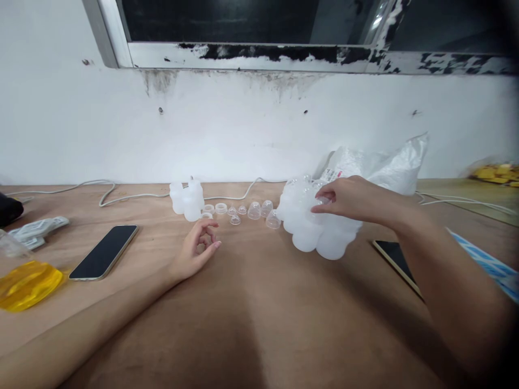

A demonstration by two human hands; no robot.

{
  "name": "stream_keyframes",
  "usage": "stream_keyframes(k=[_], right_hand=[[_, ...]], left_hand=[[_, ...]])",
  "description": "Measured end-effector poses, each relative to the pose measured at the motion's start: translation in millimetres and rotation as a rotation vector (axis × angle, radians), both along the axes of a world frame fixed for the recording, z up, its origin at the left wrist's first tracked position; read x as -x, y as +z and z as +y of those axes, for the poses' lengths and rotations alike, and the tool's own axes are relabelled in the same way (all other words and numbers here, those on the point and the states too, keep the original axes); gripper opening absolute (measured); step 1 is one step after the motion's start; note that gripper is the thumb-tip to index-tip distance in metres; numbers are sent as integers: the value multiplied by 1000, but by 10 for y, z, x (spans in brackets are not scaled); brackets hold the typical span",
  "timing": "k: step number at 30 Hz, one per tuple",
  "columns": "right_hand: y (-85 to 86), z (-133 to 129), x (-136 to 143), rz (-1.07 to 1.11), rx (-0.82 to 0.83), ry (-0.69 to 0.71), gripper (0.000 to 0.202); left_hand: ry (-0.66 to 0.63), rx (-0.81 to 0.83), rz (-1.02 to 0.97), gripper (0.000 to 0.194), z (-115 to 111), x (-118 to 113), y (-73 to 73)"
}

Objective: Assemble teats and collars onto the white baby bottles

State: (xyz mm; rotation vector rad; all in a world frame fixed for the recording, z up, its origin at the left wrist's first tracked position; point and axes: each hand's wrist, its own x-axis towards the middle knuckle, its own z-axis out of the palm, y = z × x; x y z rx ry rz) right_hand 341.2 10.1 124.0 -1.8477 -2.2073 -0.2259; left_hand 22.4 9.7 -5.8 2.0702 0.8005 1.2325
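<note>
We hold our hands apart, the left hand (197,250) loosely curled and empty, the nearer right hand (348,197) over white bottles (306,236) bunched toward the worktop (235,302) edge by the wall (227,129), its grip unclear to us.

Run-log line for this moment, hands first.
left hand: empty, half-curled, near white rings | right hand: over white containers, hold unclear | table: clear domes standing
</note>
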Motion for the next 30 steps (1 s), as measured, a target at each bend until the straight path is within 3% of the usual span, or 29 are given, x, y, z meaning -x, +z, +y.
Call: stream_keyframes(k=[3,8,11,14,16,18,22,24,26,30], right_hand=[[-29,31,-30,-122,86,-17,25],[-76,42,-94,-150,67,-41,40],[9,-113,45,-175,-39,-89,44],[51,-297,375,-109,-264,-104,42],[-75,-311,619,7,-386,63,38],[-348,-193,808,5,-396,218,37],[-1016,237,934,-168,-296,124,46],[-1225,399,915,-239,-217,58,54],[-1311,491,893,-280,-165,15,60],[-1283,560,897,-292,-133,-19,62]], left_hand=[[2,-13,22,26,-2,-1,2],[-2,-6,19,26,-6,-3,-1],[-8,-1,7,26,-5,-9,-7],[-22,7,2,27,-3,-16,-8],[-25,4,0,27,-2,-19,-7],[-20,-3,4,27,0,-20,-6],[-15,-5,19,27,3,-22,-12],[-17,-11,19,27,3,-26,-13],[-20,-17,17,27,1,-28,-10],[-25,-15,16,27,-9,-17,2]])
